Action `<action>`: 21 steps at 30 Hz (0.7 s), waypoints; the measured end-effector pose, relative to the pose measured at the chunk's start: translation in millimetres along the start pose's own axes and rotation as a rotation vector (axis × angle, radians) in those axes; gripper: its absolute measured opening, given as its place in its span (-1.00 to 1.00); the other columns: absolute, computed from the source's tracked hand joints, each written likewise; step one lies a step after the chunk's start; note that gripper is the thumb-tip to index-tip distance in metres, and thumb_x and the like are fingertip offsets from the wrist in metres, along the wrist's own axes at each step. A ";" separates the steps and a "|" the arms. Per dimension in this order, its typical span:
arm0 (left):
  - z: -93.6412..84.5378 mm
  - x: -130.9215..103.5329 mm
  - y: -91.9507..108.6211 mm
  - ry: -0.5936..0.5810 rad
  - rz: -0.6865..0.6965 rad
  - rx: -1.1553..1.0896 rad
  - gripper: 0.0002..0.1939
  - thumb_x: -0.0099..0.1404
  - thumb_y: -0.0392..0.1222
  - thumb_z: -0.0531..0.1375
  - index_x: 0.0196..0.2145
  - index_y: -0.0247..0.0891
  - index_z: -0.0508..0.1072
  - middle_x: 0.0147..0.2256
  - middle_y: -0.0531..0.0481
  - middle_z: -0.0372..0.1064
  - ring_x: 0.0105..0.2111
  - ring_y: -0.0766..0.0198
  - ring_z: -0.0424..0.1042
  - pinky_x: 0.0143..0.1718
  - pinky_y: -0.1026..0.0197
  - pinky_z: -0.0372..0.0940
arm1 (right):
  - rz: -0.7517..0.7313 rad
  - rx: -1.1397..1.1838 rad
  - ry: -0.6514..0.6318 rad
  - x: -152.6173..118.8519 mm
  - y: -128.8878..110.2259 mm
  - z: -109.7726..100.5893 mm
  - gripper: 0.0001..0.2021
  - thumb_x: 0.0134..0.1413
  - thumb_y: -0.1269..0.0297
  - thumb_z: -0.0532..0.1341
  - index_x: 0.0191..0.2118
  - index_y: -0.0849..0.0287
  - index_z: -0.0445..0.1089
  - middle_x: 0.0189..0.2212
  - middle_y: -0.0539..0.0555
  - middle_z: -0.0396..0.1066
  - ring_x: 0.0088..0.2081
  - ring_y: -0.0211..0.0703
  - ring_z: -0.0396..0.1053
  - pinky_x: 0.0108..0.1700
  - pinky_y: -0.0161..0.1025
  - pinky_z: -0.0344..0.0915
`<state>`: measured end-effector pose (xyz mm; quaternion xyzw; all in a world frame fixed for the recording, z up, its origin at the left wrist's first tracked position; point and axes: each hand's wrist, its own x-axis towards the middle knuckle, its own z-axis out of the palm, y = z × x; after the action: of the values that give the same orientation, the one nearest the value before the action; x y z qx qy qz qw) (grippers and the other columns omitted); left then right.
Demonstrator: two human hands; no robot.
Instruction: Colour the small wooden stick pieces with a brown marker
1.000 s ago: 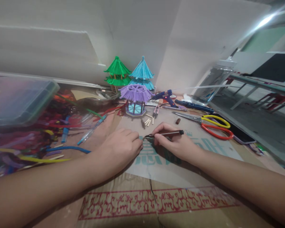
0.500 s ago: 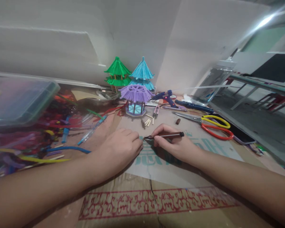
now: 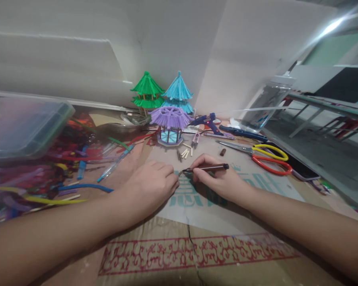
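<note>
My right hand [image 3: 213,174] grips a brown marker pen [image 3: 211,168], its tip pointing left toward my left fingertips. My left hand [image 3: 155,182] is closed in a pinch, back of the hand up; a small stick [image 3: 180,173] pokes out at the fingertips and meets the marker's tip. Most of that stick is hidden by the fingers. Just beyond lie several short pale sticks [image 3: 185,153], with darker brown sticks [image 3: 179,155] beside them. The brown marker cap [image 3: 223,152] lies apart on the right. Under both hands is a pale sheet [image 3: 173,212] with green print.
A purple-roofed model pavilion [image 3: 170,119] stands ahead, before a green one [image 3: 147,89] and a blue one [image 3: 179,89]. Rightward lie a glue gun [image 3: 208,121], scissors [image 3: 265,157], a phone [image 3: 304,171] and a clear jar [image 3: 265,105]. Leftward, a plastic box [image 3: 26,127] sits among coloured pipe cleaners [image 3: 86,186].
The marker has shifted very slightly left in my right hand, its tip still at the small stick. My left hand stays almost where it was.
</note>
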<state>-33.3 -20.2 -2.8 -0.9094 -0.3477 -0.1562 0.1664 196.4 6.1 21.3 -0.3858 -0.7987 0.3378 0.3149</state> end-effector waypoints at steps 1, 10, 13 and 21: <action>-0.5 0.1 0.0 -0.001 0.001 0.001 -0.75 0.46 -0.23 0.13 -0.41 -0.25 0.41 -0.43 -0.03 0.36 -0.41 0.11 0.33 -0.36 0.06 0.19 | -0.001 0.000 0.011 0.3 0.2 -0.1 -0.94 0.23 0.32 0.17 -0.25 0.16 0.37 -0.43 0.00 0.46 -0.38 -0.21 0.43 -0.30 -0.25 0.34; 0.3 -1.0 0.5 0.011 -0.001 0.022 -0.73 0.47 -0.24 0.11 -0.42 -0.25 0.41 -0.44 -0.03 0.35 -0.41 0.12 0.33 -0.37 0.07 0.18 | -0.021 0.013 -0.035 -0.2 -0.1 1.0 -0.93 0.23 0.31 0.17 -0.25 0.16 0.36 -0.44 0.00 0.45 -0.40 -0.20 0.41 -0.31 -0.25 0.34; 0.1 -0.3 0.5 0.009 -0.003 0.020 -0.74 0.47 -0.23 0.11 -0.41 -0.24 0.42 -0.43 -0.03 0.36 -0.40 0.12 0.34 -0.36 0.06 0.19 | -0.018 0.010 -0.011 -0.1 0.8 1.0 -0.92 0.24 0.30 0.16 -0.25 0.16 0.37 -0.44 0.01 0.45 -0.39 -0.19 0.42 -0.30 -0.22 0.35; 0.8 1.1 -0.3 0.018 0.009 0.030 -0.73 0.46 -0.23 0.12 -0.43 -0.24 0.41 -0.45 -0.02 0.36 -0.42 0.12 0.33 -0.37 0.06 0.18 | -0.002 0.011 -0.007 1.3 0.7 1.0 -0.93 0.23 0.32 0.16 -0.24 0.16 0.37 -0.42 0.02 0.46 -0.37 -0.19 0.44 -0.29 -0.23 0.35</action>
<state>-32.5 -19.0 -3.0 -0.9069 -0.3444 -0.1582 0.1841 195.3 7.2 20.5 -0.3820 -0.7982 0.3434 0.3148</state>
